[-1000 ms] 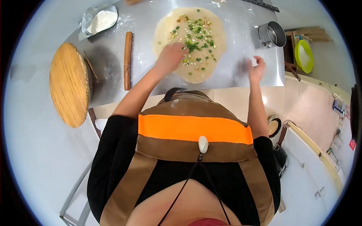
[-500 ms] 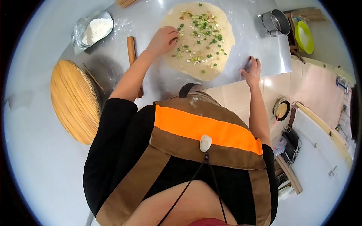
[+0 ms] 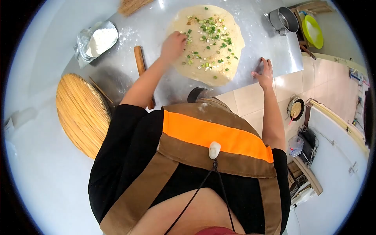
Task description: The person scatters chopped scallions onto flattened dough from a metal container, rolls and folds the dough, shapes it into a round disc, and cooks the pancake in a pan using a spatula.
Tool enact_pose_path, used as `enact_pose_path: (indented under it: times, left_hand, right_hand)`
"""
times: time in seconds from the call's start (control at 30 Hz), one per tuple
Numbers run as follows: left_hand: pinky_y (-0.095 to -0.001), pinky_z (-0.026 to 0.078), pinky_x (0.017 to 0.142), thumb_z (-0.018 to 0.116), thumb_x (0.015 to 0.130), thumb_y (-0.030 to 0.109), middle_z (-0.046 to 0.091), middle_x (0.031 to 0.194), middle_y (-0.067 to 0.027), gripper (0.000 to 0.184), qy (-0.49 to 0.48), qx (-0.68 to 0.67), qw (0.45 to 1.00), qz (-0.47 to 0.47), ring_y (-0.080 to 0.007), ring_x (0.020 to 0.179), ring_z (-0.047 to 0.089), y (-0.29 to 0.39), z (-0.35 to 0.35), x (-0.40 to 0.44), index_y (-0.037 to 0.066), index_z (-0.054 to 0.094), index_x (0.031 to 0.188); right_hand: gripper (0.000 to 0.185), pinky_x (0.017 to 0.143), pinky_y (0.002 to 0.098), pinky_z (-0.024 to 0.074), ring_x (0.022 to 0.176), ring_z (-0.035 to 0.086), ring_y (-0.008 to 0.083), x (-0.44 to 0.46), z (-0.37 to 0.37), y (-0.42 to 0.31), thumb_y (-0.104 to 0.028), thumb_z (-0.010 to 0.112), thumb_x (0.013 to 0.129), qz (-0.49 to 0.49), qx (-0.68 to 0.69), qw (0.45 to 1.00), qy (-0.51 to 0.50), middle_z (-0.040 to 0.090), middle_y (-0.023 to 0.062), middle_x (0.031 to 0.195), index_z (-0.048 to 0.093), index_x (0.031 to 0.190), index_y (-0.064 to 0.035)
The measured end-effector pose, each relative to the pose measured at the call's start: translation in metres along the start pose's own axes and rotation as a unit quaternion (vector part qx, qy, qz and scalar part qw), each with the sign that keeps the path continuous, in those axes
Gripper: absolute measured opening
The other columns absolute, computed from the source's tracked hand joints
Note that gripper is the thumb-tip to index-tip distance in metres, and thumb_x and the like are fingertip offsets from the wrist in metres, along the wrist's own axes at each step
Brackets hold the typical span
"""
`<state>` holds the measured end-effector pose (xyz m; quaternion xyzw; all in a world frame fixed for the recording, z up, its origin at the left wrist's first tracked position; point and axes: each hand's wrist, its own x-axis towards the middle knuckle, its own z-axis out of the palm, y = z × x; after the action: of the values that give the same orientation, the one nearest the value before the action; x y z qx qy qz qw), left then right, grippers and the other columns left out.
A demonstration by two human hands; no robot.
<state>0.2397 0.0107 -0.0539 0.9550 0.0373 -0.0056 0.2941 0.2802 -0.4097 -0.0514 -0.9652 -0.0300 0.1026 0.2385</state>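
Observation:
A thin, round sheet of dough (image 3: 188,69) lies on the metal tabletop, with chopped green onion (image 3: 211,29) scattered mostly over its middle. At its left edge is my left hand (image 3: 173,46), its fingers bent together over the dough. Their tips are partly hidden, so anything between them is too small to make out. My right hand (image 3: 265,73) rests at the table's front edge, right of the dough, with thumb and fingers apart and nothing held. A wooden rolling pin (image 3: 139,62) lies left of the dough, partly behind my left forearm.
A clear container of white flour (image 3: 101,41) stands at the back left, near a straw brush (image 3: 133,5). Below it is a round wooden board (image 3: 82,113) beside a thin stick (image 3: 101,90). A metal pot (image 3: 282,20) and a green bowl (image 3: 312,32) are at the right.
The whole view has shifted slightly. My left hand stays by the dough's left edge, its fingers moving a little. My right hand remains at the table edge.

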Motion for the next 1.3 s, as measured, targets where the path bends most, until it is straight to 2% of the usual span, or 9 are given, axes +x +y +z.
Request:
enact_pose_path:
  times: [0.13, 0.27, 0.37, 0.77, 0.83, 0.93, 1.07, 1.13, 1.3]
  left_hand:
    - [-0.0399, 0.050, 0.081, 0.063, 0.081, 0.011, 0.061, 0.103, -0.0076, 0.021, -0.037, 0.004, 0.987, 0.154, -0.0281, 0.099, 0.059, 0.029, 0.018, -0.021, 0.010, 0.068, 0.102]
    - [-0.0387, 0.049, 0.083, 0.064, 0.080, 0.010, 0.060, 0.104, -0.0082, 0.023, -0.017, 0.017, 0.989, 0.147, -0.0283, 0.099, 0.058, 0.031, 0.000, -0.029, 0.010, 0.067, 0.103]
    - [-0.0384, 0.049, 0.085, 0.065, 0.079, 0.010, 0.059, 0.107, -0.0089, 0.024, 0.097, 0.044, 0.994, 0.006, -0.0290, 0.100, 0.057, 0.013, -0.002, -0.035, 0.009, 0.067, 0.104]
    - [-0.0383, 0.047, 0.089, 0.063, 0.082, 0.009, 0.059, 0.116, -0.0081, 0.024, 0.046, 0.020, 0.989, 0.142, -0.0285, 0.108, 0.054, 0.046, 0.014, 0.052, 0.011, 0.067, 0.106]
    - [-0.0390, 0.048, 0.087, 0.065, 0.081, 0.010, 0.060, 0.117, -0.0063, 0.022, 0.110, 0.097, 0.951, 0.273, -0.0281, 0.105, 0.056, 0.058, 0.023, 0.070, 0.012, 0.068, 0.103]
    - [-0.0392, 0.048, 0.086, 0.066, 0.078, 0.009, 0.064, 0.112, -0.0040, 0.020, 0.075, 0.119, 0.938, 0.315, -0.0277, 0.100, 0.059, 0.041, 0.039, 0.087, 0.012, 0.069, 0.097]
    - [-0.0388, 0.048, 0.087, 0.066, 0.077, 0.008, 0.066, 0.105, -0.0028, 0.022, 0.017, 0.088, 0.958, 0.271, -0.0271, 0.097, 0.060, -0.004, 0.015, 0.096, 0.013, 0.069, 0.098]
    - [-0.0402, 0.045, 0.092, 0.065, 0.074, 0.008, 0.067, 0.098, -0.0025, 0.013, 0.034, 0.056, 0.988, 0.141, -0.0242, 0.101, 0.059, -0.006, -0.005, 0.089, 0.012, 0.070, 0.085]
    - [-0.0396, 0.050, 0.082, 0.065, 0.074, 0.006, 0.067, 0.100, -0.0036, 0.015, 0.085, 0.057, 0.953, 0.284, -0.0275, 0.095, 0.060, 0.006, 0.003, 0.086, 0.010, 0.069, 0.088]
  right_hand:
    - [0.088, 0.112, 0.0420, 0.0305, 0.139, 0.029, 0.0357, -0.001, -0.002, -0.007, -0.011, 0.086, 0.062, 0.023, 0.004, 1.000, -0.008, 0.028, 0.0216, 0.151, 0.044, 0.139, -0.0148]
    - [0.088, 0.112, 0.0409, 0.0305, 0.139, 0.029, 0.0357, -0.001, -0.004, -0.011, -0.011, 0.086, 0.062, 0.030, 0.005, 0.999, -0.009, 0.029, 0.0213, 0.151, 0.044, 0.139, -0.0148]
    - [0.087, 0.112, 0.0408, 0.0297, 0.140, 0.028, 0.0353, -0.002, -0.002, -0.003, -0.011, 0.085, 0.062, 0.008, 0.007, 1.000, -0.005, 0.029, 0.0215, 0.151, 0.044, 0.139, -0.0150]
    - [0.090, 0.113, 0.0420, 0.0286, 0.141, 0.026, 0.0363, -0.001, 0.001, -0.001, -0.011, 0.086, 0.061, 0.023, 0.012, 1.000, 0.003, 0.028, 0.0183, 0.153, 0.043, 0.140, -0.0177]
    - [0.090, 0.113, 0.0433, 0.0286, 0.141, 0.025, 0.0362, 0.000, 0.001, 0.000, -0.012, 0.086, 0.061, 0.027, 0.015, 1.000, -0.002, 0.027, 0.0182, 0.153, 0.043, 0.140, -0.0185]
    - [0.091, 0.112, 0.0460, 0.0278, 0.141, 0.025, 0.0361, 0.000, 0.002, 0.001, -0.013, 0.086, 0.061, 0.020, 0.003, 1.000, -0.001, 0.026, 0.0179, 0.153, 0.043, 0.140, -0.0193]
    - [0.091, 0.112, 0.0482, 0.0268, 0.141, 0.025, 0.0364, -0.002, 0.003, 0.003, -0.014, 0.086, 0.061, 0.025, 0.006, 1.000, 0.000, 0.027, 0.0179, 0.153, 0.042, 0.140, -0.0204]
    - [0.090, 0.112, 0.0492, 0.0255, 0.141, 0.025, 0.0366, -0.001, 0.004, 0.002, -0.014, 0.086, 0.061, 0.025, 0.011, 1.000, 0.003, 0.026, 0.0178, 0.153, 0.042, 0.140, -0.0211]
    - [0.090, 0.111, 0.0499, 0.0252, 0.142, 0.024, 0.0365, -0.001, 0.005, 0.003, -0.013, 0.085, 0.062, 0.024, 0.012, 1.000, 0.003, 0.026, 0.0178, 0.154, 0.042, 0.140, -0.0209]
